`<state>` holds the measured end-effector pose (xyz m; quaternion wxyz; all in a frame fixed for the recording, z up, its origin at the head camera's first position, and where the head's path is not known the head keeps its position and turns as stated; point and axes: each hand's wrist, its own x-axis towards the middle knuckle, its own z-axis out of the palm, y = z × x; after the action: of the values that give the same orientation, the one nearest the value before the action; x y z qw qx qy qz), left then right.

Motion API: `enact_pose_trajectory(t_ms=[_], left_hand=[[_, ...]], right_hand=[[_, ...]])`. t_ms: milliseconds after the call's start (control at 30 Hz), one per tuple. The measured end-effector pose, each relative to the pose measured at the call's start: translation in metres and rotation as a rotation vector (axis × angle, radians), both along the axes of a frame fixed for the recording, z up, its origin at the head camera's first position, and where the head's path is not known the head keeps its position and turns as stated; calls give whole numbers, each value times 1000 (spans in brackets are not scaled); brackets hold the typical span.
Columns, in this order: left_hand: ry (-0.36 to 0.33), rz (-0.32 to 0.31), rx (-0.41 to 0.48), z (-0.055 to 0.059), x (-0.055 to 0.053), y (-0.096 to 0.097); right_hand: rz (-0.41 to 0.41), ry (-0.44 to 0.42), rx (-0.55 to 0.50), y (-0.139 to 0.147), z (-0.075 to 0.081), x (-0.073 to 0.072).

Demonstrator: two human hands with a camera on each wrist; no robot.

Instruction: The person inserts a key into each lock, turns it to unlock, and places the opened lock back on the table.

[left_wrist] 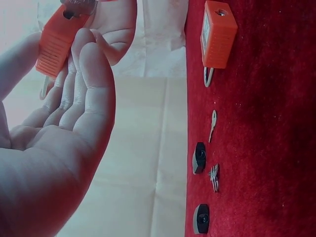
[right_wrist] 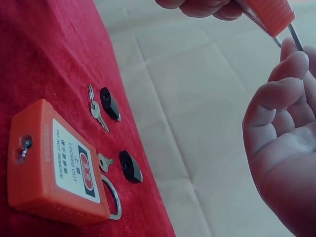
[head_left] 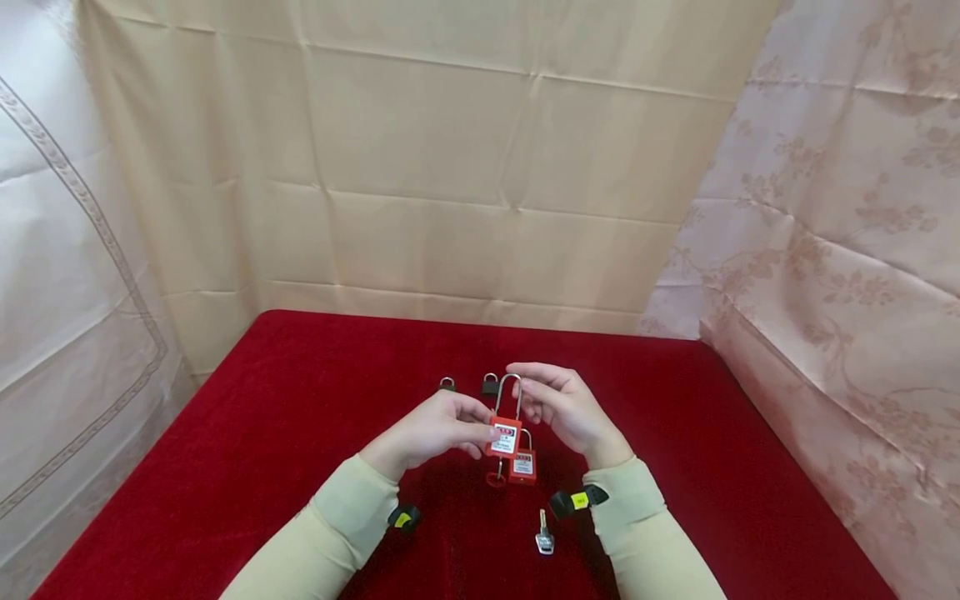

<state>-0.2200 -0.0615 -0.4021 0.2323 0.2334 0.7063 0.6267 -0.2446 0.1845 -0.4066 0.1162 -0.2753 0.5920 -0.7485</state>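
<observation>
A red safety padlock (head_left: 513,423) with a white label is held up in front of me, its long metal shackle (head_left: 499,396) on top. My left hand (head_left: 435,429) grips its body between thumb and fingers. The thumb and fingers of my right hand (head_left: 570,408) pinch the shackle near its bend. Below the held padlock hangs a red ring (head_left: 496,480), partly blurred. A second red padlock (right_wrist: 54,168) lies on the red cloth behind and below, its shackle pointing away from me.
Two black padlocks, one on the left (head_left: 447,384) and one on the right (head_left: 490,386), lie farther back. Small keys (right_wrist: 96,109) lie near them. A silver key (head_left: 544,537) rests close to me. Red cloth (head_left: 300,400) covers the table; curtains hang around it.
</observation>
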Motion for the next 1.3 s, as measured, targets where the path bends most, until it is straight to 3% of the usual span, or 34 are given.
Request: enact_pose_trajectory(t_ms=[167, 467, 700, 1300], left_hand=[[0, 3, -8, -1, 0, 0], [2, 3, -4, 0, 0, 1], [2, -19, 22, -2, 1, 3], [7, -46, -3, -2, 4, 7]], right_hand=[[-30, 17, -3, 0, -1, -1], [3, -19, -49, 0, 0, 0], [8, 19, -33, -1, -2, 0], [-117, 30, 48, -10, -4, 1]])
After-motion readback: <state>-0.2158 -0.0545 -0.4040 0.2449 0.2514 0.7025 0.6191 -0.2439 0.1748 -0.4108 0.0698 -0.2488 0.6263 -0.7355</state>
